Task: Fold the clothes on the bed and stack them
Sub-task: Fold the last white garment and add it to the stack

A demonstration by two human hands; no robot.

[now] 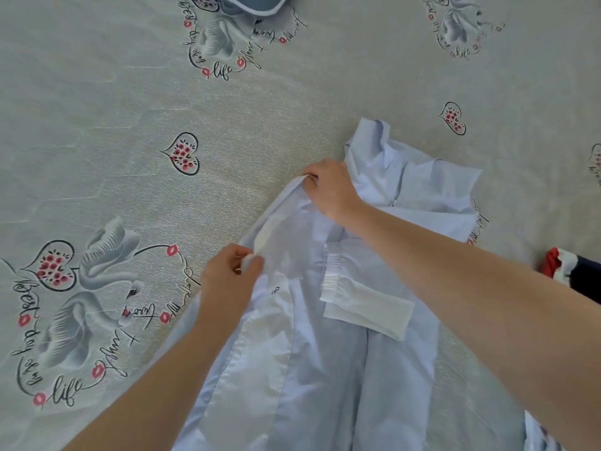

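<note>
A pale blue shirt (328,379) with white trim lies spread on the bed, its body toward me and its far end rumpled. A sleeve with a gathered white cuff (361,307) is folded across its middle. My left hand (227,281) pinches the white edge of the shirt's left side. My right hand (328,190) reaches across and grips the same edge farther up, near the collar end.
The bed sheet (136,125) is grey-green, printed with swans, hearts and script. A red, white and dark garment (567,271) lies at the right edge. A blue pillow corner (250,3) shows at the top.
</note>
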